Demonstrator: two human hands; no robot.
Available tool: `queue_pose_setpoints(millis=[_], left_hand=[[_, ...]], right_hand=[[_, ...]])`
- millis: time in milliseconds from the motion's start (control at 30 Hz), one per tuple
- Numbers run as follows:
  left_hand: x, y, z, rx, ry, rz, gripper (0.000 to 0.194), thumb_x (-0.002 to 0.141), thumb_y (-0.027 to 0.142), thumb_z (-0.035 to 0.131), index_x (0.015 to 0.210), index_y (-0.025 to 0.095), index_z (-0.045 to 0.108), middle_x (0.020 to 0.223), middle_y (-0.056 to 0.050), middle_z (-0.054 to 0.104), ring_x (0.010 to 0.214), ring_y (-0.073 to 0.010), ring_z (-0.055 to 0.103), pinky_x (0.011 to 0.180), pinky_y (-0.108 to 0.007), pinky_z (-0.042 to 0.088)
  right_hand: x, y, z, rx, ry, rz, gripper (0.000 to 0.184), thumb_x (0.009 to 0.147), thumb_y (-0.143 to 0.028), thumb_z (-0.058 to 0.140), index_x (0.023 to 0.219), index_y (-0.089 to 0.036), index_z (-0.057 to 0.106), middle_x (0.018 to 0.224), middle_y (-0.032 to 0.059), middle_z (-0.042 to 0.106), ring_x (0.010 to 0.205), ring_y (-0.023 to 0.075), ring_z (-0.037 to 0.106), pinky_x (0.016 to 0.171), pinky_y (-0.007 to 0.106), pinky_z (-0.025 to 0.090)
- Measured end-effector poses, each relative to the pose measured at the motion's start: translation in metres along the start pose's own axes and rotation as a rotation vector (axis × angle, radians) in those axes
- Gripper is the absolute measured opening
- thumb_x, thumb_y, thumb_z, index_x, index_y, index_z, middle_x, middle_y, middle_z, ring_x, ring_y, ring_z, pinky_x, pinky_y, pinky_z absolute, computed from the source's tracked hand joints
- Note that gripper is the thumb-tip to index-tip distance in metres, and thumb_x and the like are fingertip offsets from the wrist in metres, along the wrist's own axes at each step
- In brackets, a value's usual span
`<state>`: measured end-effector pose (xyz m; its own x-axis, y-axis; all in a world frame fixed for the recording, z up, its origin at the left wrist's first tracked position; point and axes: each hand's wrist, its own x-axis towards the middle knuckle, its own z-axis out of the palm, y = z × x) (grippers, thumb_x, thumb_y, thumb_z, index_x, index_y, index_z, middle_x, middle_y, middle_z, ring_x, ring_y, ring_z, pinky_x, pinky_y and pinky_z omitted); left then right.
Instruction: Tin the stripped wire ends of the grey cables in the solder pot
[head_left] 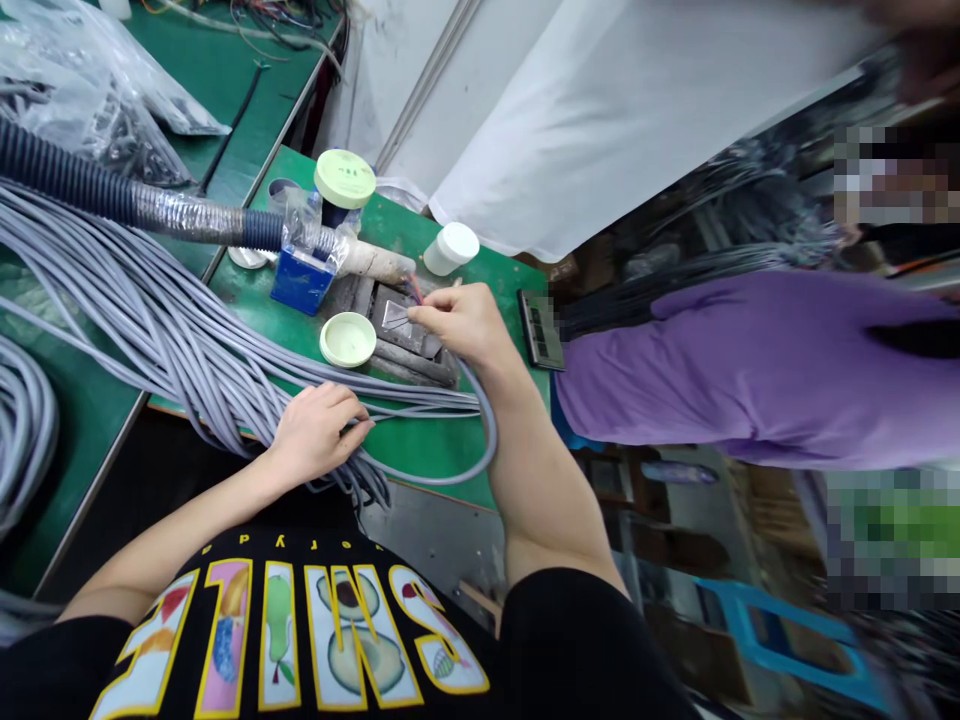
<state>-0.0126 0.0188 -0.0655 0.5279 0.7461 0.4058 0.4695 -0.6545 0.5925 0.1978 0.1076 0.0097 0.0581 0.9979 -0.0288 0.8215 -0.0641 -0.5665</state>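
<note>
My right hand (pixel 466 318) pinches a grey cable (pixel 489 420) near its end, where thin coloured wires (pixel 414 290) stick out of the sheath. These wires are over a dark metal block with a shiny square (pixel 396 316), which looks like a solder pot. From my right hand the cable loops down and back toward the bundle. Closed over the bundle of grey cables (pixel 217 360) at the table's front edge is my left hand (pixel 321 432); its fingertips are partly hidden. A pale green lid or dish (pixel 348 340) lies beside the pot.
A ribbed hose (pixel 67 170) ends in a pale nozzle (pixel 379 262) by the pot, next to a blue box (pixel 301 280). A green-lidded tub (pixel 345 180) and a white jar (pixel 451 248) stand behind. A phone-like device (pixel 541 330) lies at right, near a person in purple (pixel 712 370).
</note>
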Motion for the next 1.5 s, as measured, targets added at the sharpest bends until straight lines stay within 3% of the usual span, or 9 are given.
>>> queue_pose_setpoints(millis=[233,500,667,833,967,1133,1500], left_hand=[[-0.002,-0.001,0.001,-0.003,-0.044,-0.018,0.019,0.092,0.031,0.052,0.083,0.018,0.064,0.082,-0.003,0.067,0.078,-0.0167,0.057,0.066,-0.03,0.037],[-0.002,-0.002,0.003,0.019,-0.053,-0.02,0.019,0.091,0.031,0.053,0.084,0.019,0.064,0.082,-0.002,0.067,0.079,-0.0173,0.057,0.066,-0.031,0.036],[-0.002,-0.002,0.002,0.003,-0.043,-0.012,0.018,0.091,0.03,0.053,0.082,0.018,0.063,0.081,-0.002,0.067,0.078,-0.0169,0.057,0.066,-0.031,0.036],[-0.002,-0.001,0.001,-0.01,-0.03,-0.006,0.019,0.091,0.031,0.052,0.082,0.019,0.064,0.08,-0.002,0.067,0.077,-0.0166,0.056,0.066,-0.03,0.037],[-0.002,-0.001,0.001,-0.016,-0.034,-0.006,0.02,0.092,0.031,0.051,0.082,0.019,0.064,0.08,-0.002,0.067,0.076,-0.0164,0.057,0.065,-0.03,0.036],[0.0,0.0,0.0,-0.021,-0.029,-0.025,0.021,0.091,0.031,0.051,0.081,0.019,0.065,0.081,-0.003,0.068,0.077,-0.0162,0.057,0.066,-0.03,0.037],[0.0,0.0,0.001,-0.039,-0.022,-0.032,0.02,0.091,0.031,0.052,0.08,0.019,0.065,0.08,-0.003,0.068,0.076,-0.016,0.057,0.066,-0.03,0.037]], right_hand=[[-0.001,-0.035,0.034,-0.114,-0.171,-0.128,0.026,0.069,-0.024,0.055,0.045,-0.015,0.053,0.045,-0.0041,0.033,0.05,0.0085,0.032,0.053,0.027,0.021],[0.001,-0.039,0.056,-0.412,-0.236,-0.132,0.022,0.075,-0.023,0.055,0.067,-0.015,0.074,0.06,0.0021,0.062,0.058,0.0129,0.048,0.054,0.027,0.022],[0.0,-0.039,0.054,-0.425,-0.222,-0.124,0.022,0.074,-0.021,0.055,0.069,-0.015,0.075,0.063,0.0038,0.065,0.06,0.0142,0.05,0.055,0.027,0.024],[-0.002,-0.018,0.022,-0.246,-0.1,-0.117,0.027,0.073,-0.028,0.053,0.054,-0.014,0.065,0.05,-0.0001,0.049,0.052,0.011,0.041,0.053,0.026,0.025],[0.005,0.014,0.004,-0.204,0.033,0.053,0.024,0.067,-0.031,0.056,0.051,-0.014,0.063,0.047,-0.0014,0.044,0.052,0.0116,0.042,0.054,0.027,0.028],[0.022,0.045,0.011,-0.248,0.098,0.238,0.018,0.063,-0.028,0.06,0.056,-0.014,0.069,0.05,0.0001,0.053,0.057,0.0144,0.048,0.057,0.027,0.034],[0.034,0.057,0.025,-0.305,0.083,0.281,0.015,0.065,-0.023,0.063,0.062,-0.013,0.072,0.057,0.0051,0.062,0.064,0.0181,0.056,0.061,0.028,0.037]])
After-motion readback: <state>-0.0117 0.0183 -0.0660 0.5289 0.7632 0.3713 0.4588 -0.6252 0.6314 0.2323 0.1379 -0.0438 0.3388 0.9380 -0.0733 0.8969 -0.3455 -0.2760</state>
